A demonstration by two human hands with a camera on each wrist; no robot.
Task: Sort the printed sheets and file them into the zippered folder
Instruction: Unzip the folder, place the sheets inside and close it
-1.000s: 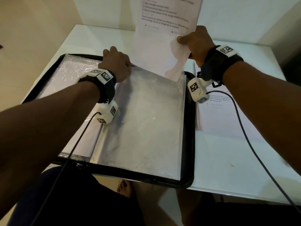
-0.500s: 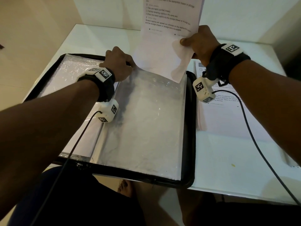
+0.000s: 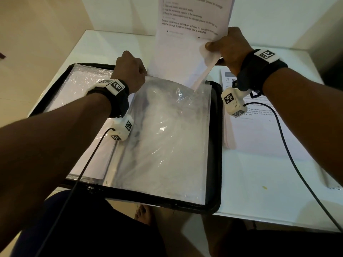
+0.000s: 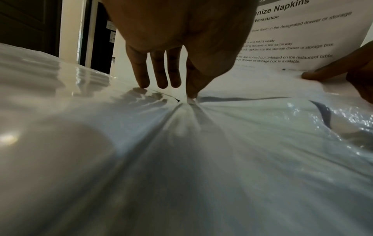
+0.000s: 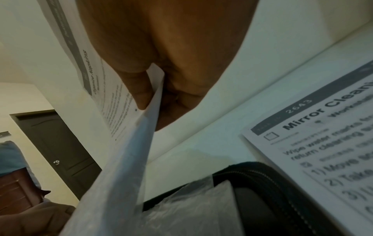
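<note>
The open zippered folder [image 3: 217, 145] lies nearest, its clear plastic sleeve [image 3: 167, 136] uppermost. At the sleeve's 12 o'clock edge the film is pinched up by the left hand [image 3: 130, 71]. The napkin sheet [image 3: 185, 43], long axis nearly upright, is pinched at its 3 o'clock edge by the right hand [image 3: 230, 47], its lower edge at the sleeve's mouth. The remaining sheets [image 3: 263, 134] lie at 3 o'clock.

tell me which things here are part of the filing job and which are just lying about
In the job:
- printed sheet, pinched by the right hand
- clear sleeve, its top edge pinched by the left hand
- zippered folder, lying open
- stack of sheets beside the folder

Lying about:
- white table
- dark door
- wooden furniture
</note>
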